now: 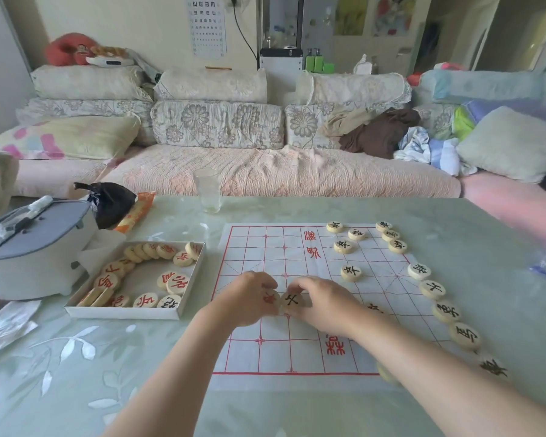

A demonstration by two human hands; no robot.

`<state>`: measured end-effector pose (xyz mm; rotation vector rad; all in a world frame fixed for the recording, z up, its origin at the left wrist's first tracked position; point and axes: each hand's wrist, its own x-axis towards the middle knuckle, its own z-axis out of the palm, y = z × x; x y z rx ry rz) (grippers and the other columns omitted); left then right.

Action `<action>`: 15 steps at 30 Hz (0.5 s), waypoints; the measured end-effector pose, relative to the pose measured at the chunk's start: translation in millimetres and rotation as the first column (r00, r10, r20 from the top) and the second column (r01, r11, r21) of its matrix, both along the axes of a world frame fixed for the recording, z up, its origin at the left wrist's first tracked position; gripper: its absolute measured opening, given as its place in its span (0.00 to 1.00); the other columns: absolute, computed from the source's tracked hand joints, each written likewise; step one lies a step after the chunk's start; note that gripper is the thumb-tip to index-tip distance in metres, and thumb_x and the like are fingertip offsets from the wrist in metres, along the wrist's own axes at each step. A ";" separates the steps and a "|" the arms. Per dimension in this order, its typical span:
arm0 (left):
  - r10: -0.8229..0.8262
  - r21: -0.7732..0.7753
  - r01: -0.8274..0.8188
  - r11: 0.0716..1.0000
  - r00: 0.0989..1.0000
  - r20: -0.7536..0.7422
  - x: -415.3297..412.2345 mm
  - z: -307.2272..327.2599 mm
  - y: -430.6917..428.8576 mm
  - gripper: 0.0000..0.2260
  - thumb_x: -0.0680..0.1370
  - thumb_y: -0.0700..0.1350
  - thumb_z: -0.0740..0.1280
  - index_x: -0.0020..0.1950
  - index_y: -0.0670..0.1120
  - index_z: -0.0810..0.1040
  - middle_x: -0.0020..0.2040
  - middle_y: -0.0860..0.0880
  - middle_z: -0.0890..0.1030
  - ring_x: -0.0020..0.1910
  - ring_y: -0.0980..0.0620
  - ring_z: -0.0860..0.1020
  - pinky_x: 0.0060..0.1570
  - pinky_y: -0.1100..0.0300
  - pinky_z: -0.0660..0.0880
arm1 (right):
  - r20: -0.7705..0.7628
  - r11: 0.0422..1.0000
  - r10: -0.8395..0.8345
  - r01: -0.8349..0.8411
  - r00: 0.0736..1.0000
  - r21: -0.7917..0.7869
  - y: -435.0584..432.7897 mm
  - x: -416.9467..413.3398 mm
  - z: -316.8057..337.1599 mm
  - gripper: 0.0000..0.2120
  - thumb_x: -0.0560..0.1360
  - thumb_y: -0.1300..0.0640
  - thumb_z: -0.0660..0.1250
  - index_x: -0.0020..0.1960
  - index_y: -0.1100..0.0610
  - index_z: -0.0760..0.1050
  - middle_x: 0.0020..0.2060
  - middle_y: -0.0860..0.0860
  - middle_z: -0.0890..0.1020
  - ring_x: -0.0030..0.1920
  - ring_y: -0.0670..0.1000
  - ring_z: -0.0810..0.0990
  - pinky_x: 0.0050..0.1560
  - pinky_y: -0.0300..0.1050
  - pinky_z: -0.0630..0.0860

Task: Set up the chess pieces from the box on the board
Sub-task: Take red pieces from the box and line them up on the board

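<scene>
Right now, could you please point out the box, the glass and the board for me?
box (120, 313), head view, front wall
glass (207, 190), head view, middle of its side
board (297, 354), head view, bare near squares

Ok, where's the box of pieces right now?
Head view: the shallow white cardboard box sits left of the white paper board, just right of the grey-lidded container.
</scene>
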<state>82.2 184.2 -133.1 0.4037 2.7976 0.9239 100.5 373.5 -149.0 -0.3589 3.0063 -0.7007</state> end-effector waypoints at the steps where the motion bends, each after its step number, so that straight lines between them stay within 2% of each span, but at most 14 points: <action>1: 0.007 0.041 -0.008 0.999 1.000 0.012 0.0 -1.3 0.6 0.17 0.72 0.46 0.72 0.60 0.51 0.78 0.53 0.54 0.78 0.45 0.52 0.77 0.37 0.68 0.72 | -0.004 1.000 0.006 -0.006 1.000 0.027 -1.5 0.1 0.2 0.16 0.76 0.41 0.65 0.62 0.43 0.74 0.61 0.41 0.77 0.59 0.46 0.77 0.56 0.45 0.74; 3: 0.027 0.145 -0.035 0.989 0.998 0.057 -0.1 -3.6 0.4 0.15 0.70 0.44 0.74 0.57 0.52 0.80 0.50 0.54 0.79 0.43 0.51 0.77 0.40 0.63 0.75 | -0.020 0.998 0.031 -0.030 0.999 0.061 -5.7 1.2 1.4 0.19 0.76 0.42 0.65 0.66 0.44 0.71 0.65 0.42 0.73 0.61 0.49 0.76 0.58 0.47 0.74; 5: 0.035 0.240 -0.066 0.968 0.991 0.130 1.0 -2.3 -2.2 0.15 0.71 0.42 0.74 0.55 0.53 0.80 0.49 0.52 0.80 0.43 0.50 0.78 0.43 0.60 0.76 | -0.051 0.998 0.056 -0.055 0.997 0.011 -11.4 2.8 4.5 0.23 0.75 0.43 0.67 0.68 0.44 0.69 0.66 0.42 0.72 0.63 0.47 0.75 0.59 0.46 0.73; 8: 0.005 0.366 -0.108 0.924 0.963 0.271 3.8 2.5 -10.3 0.15 0.73 0.37 0.71 0.58 0.50 0.80 0.47 0.46 0.81 0.43 0.50 0.79 0.52 0.58 0.78 | -0.103 0.986 0.068 -0.083 0.992 -0.145 -20.3 6.6 12.1 0.24 0.72 0.42 0.72 0.66 0.42 0.70 0.60 0.38 0.73 0.58 0.41 0.75 0.56 0.41 0.72; 10: 0.003 0.435 -0.140 0.890 0.954 0.300 5.9 4.0 -19.2 0.18 0.73 0.37 0.72 0.61 0.49 0.78 0.46 0.44 0.83 0.44 0.48 0.81 0.57 0.53 0.78 | -0.127 0.973 0.091 -0.115 0.988 -0.200 -25.9 8.8 13.9 0.22 0.72 0.44 0.74 0.63 0.43 0.72 0.57 0.38 0.74 0.53 0.35 0.74 0.52 0.35 0.70; 12: 0.057 0.468 -0.210 0.858 0.946 0.320 8.2 3.8 -29.7 0.22 0.71 0.40 0.74 0.63 0.48 0.75 0.46 0.45 0.84 0.45 0.46 0.83 0.57 0.51 0.79 | -0.138 0.963 0.112 -0.142 0.984 -0.230 -32.0 11.7 15.1 0.20 0.71 0.45 0.75 0.61 0.45 0.74 0.55 0.39 0.76 0.47 0.30 0.73 0.44 0.27 0.66; 15: 0.067 0.458 -0.222 0.861 0.941 0.331 18.7 5.9 -44.0 0.20 0.72 0.43 0.74 0.63 0.45 0.74 0.44 0.45 0.85 0.40 0.48 0.83 0.50 0.57 0.81 | -0.136 0.949 0.142 -0.174 0.980 -0.262 -44.4 17.3 16.8 0.15 0.71 0.48 0.76 0.55 0.46 0.76 0.52 0.40 0.78 0.41 0.29 0.73 0.40 0.24 0.66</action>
